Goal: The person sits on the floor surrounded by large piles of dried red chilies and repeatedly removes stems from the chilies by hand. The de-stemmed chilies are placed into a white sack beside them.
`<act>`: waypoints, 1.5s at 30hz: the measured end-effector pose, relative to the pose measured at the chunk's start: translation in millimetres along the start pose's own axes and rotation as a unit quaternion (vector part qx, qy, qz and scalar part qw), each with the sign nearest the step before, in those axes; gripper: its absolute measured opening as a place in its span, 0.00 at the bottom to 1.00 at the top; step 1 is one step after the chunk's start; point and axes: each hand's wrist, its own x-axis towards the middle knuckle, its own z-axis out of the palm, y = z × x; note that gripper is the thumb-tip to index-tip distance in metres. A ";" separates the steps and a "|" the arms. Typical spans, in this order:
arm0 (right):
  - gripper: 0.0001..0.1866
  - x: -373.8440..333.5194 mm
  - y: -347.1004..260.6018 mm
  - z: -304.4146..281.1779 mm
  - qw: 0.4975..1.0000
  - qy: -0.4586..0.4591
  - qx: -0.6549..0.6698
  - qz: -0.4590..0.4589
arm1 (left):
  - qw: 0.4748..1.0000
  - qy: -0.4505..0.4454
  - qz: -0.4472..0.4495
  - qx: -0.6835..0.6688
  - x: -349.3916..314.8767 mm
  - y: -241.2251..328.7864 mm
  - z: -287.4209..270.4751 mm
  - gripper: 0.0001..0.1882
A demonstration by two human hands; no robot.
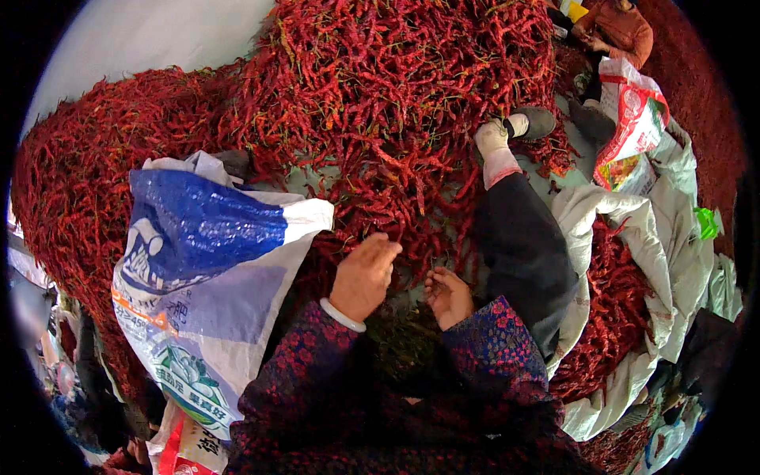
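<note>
Chilies (384, 210) perhaps need gentle pinching; before their heap (412, 71), my left hand (364, 277) and right hand (450, 298) half-curl (grasp: I cannot tell).

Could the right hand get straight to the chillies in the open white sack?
Probably not straight across: a dark-trousered leg lies between the right hand and those chillies. Going over the knee looks possible, since the white sack gapes open.
</note>
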 end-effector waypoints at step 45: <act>0.08 -2.1 11.7 25.2 0.990 -0.139 -0.004 0.026 | 0.993 -0.077 -0.048 0.078 116.3 -83.7 27.4 0.07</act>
